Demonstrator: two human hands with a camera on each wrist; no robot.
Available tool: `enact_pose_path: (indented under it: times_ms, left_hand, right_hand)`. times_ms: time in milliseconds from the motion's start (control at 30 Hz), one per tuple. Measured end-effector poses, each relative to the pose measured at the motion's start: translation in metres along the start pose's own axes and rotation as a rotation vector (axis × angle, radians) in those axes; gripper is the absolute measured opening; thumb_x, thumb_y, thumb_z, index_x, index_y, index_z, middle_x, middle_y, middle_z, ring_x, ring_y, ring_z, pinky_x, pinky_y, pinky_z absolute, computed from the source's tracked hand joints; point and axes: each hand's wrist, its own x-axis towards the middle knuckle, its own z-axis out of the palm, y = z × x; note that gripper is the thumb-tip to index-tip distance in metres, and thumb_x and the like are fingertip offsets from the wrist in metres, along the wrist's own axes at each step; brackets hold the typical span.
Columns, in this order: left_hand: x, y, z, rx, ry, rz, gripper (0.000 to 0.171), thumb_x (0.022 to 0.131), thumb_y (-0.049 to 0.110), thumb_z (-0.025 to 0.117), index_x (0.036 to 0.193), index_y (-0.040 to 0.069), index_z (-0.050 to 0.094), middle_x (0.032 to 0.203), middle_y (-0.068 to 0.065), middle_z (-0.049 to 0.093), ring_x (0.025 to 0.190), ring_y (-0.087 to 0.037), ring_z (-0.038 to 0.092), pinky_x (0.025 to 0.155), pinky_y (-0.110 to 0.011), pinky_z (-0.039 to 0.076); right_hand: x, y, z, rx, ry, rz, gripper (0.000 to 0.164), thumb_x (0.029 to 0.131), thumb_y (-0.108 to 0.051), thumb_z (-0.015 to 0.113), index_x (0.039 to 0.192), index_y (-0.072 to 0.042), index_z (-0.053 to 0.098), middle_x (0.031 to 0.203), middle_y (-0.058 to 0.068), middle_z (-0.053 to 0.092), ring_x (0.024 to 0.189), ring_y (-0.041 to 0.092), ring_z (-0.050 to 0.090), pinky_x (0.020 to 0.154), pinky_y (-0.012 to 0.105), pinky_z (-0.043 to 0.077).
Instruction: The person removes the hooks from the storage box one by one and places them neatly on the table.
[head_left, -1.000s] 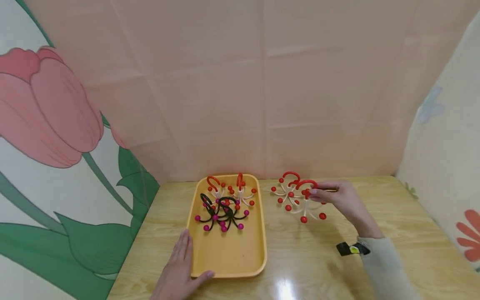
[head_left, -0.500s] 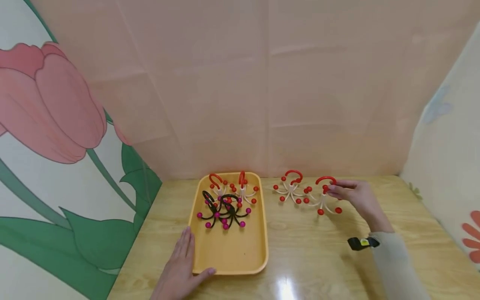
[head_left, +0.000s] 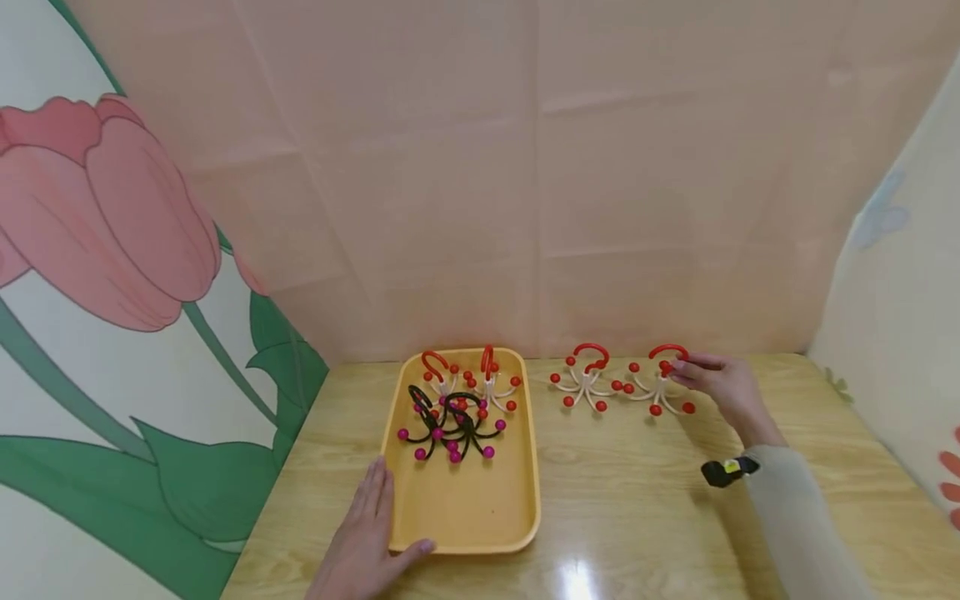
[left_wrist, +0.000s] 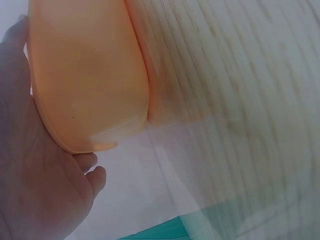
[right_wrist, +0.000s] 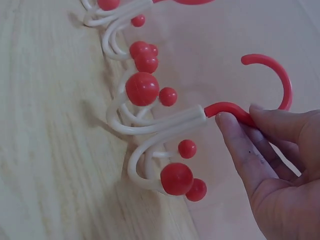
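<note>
My right hand (head_left: 731, 400) pinches the red hook stem of a red-and-white multi-arm hanging hook (right_wrist: 175, 121) between thumb and fingers. Its white curved arms end in red balls and stand close over the table in the right wrist view. A matching hanging hook (head_left: 587, 383) stands upright just to its left. My left hand (head_left: 358, 533) rests against the yellow tray (head_left: 465, 521), fingers straight along its left side and thumb at the near edge. In the far half of the tray are two black hanging hooks (head_left: 467, 427) with magenta balls, in front of two red-and-white ones (head_left: 490, 390).
The wooden table (head_left: 600, 500) ends at a pinkish cloth backdrop (head_left: 450, 208). A wall with printed tulips (head_left: 150, 217) runs along the left, and a pale flowered wall (head_left: 900, 317) along the right. A black strap device (head_left: 727, 472) is on the right wrist.
My right hand has carried the red-and-white hanging hook rightward and back, from in front of the matching one to a place beside it. My left hand stays at the tray.
</note>
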Motion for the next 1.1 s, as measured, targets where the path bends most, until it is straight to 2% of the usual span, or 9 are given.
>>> enact_pose_path:
  times_ms: [133,267,367,533,667,900,1000,1100]
  left_hand:
    - [0.0,0.001,0.0,0.003,-0.002,0.0,0.135,0.078,0.099,0.045,0.168,0.003,0.014,0.179,-0.017,0.0,0.167,-0.038,0.005,0.133,-0.058,0.021]
    - [0.0,0.001,-0.001,0.001,0.0,0.006,0.134,0.079,0.098,0.045,0.168,0.003,0.014,0.179,-0.016,-0.001,0.167,-0.038,0.006,0.133,-0.058,0.022]
    - [0.0,0.001,0.0,-0.004,0.004,0.013,0.134,0.08,0.097,0.046,0.168,0.002,0.014,0.179,-0.016,-0.001,0.167,-0.038,0.006,0.133,-0.058,0.022]
    - [0.0,0.0,0.0,0.0,0.003,0.013,0.133,0.08,0.097,0.047,0.168,0.002,0.016,0.179,-0.016,0.0,0.167,-0.038,0.006,0.133,-0.058,0.022]
    - [0.001,0.0,0.001,-0.001,-0.009,-0.004,0.133,0.079,0.098,0.046,0.167,0.002,0.018,0.179,-0.016,0.0,0.167,-0.038,0.006,0.133,-0.058,0.021]
    - [0.001,0.0,0.003,-0.001,-0.011,-0.009,0.134,0.079,0.099,0.045,0.168,0.003,0.017,0.179,-0.016,-0.001,0.167,-0.037,0.005,0.133,-0.058,0.022]
    - [0.001,-0.001,0.003,0.005,0.002,0.003,0.133,0.08,0.098,0.045,0.168,0.003,0.016,0.179,-0.016,0.0,0.167,-0.037,0.006,0.133,-0.058,0.023]
    - [0.0,-0.002,0.002,0.011,0.012,0.016,0.131,0.081,0.097,0.045,0.168,0.003,0.015,0.179,-0.015,-0.001,0.167,-0.037,0.006,0.133,-0.057,0.023]
  right_hand:
    - [0.008,-0.002,-0.003,0.053,0.0,-0.021,0.058,0.104,-0.008,0.065,0.148,0.019,0.04,0.094,-0.015,0.079,0.092,0.006,0.08,0.08,0.02,0.064]
    - [0.014,0.0,-0.004,0.031,0.005,-0.016,0.064,0.104,-0.009,0.065,0.151,0.021,0.034,0.095,-0.016,0.078,0.092,0.005,0.079,0.081,0.02,0.064]
    - [0.015,0.003,-0.005,0.092,0.006,-0.002,0.062,0.103,-0.007,0.065,0.15,0.02,0.036,0.096,-0.012,0.079,0.092,0.007,0.08,0.081,0.022,0.064]
    - [0.016,0.009,-0.008,0.202,0.01,0.008,0.04,0.1,-0.007,0.07,0.135,0.006,0.055,0.098,-0.007,0.08,0.091,0.01,0.08,0.081,0.024,0.065]
    - [0.018,0.012,-0.01,0.22,0.014,0.0,0.031,0.098,-0.01,0.073,0.125,-0.002,0.061,0.098,-0.007,0.08,0.09,0.011,0.081,0.08,0.024,0.065]
    - [0.02,0.013,-0.009,0.124,0.014,-0.023,0.022,0.1,-0.013,0.072,0.119,-0.007,0.065,0.096,-0.01,0.08,0.09,0.009,0.08,0.079,0.023,0.065]
    - [0.016,0.012,-0.008,0.028,0.031,-0.052,0.032,0.102,-0.011,0.069,0.13,0.0,0.06,0.094,-0.017,0.077,0.087,0.003,0.078,0.076,0.02,0.064]
    - [0.008,0.006,-0.006,-0.119,0.076,-0.083,0.052,0.104,-0.016,0.066,0.143,0.014,0.049,0.09,-0.026,0.071,0.081,-0.004,0.074,0.074,0.017,0.063]
